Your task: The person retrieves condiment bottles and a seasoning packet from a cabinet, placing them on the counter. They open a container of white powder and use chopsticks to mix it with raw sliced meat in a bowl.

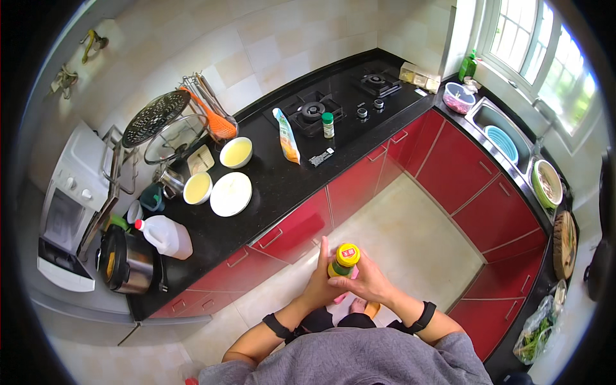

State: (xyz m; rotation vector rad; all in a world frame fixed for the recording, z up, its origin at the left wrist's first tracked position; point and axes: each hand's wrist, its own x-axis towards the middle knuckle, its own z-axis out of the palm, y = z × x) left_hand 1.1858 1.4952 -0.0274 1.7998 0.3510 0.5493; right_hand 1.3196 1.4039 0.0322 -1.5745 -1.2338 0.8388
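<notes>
Both hands hold a bottle with a yellow cap [347, 255] upright in front of my body, over the floor. My left hand [318, 284] wraps its left side, thumb pointing up beside it. From the right, my right hand [368, 281] grips the lower part, its thumb across the front. On the black counter beyond stand a small green-capped shaker jar [328, 126] and a squeeze pouch [288, 137]. Two bowls of yellow liquid [236, 153] [198, 188] sit further left, beside a white plate [231, 194].
A large white plastic jug [166, 237] and a pressure cooker [129, 262] stand at the left. A gas hob [315, 110] is set into the counter. Along the right are a sink [500, 132], a green basket [546, 184], a wooden chopping board [564, 245] and bagged greens [535, 334].
</notes>
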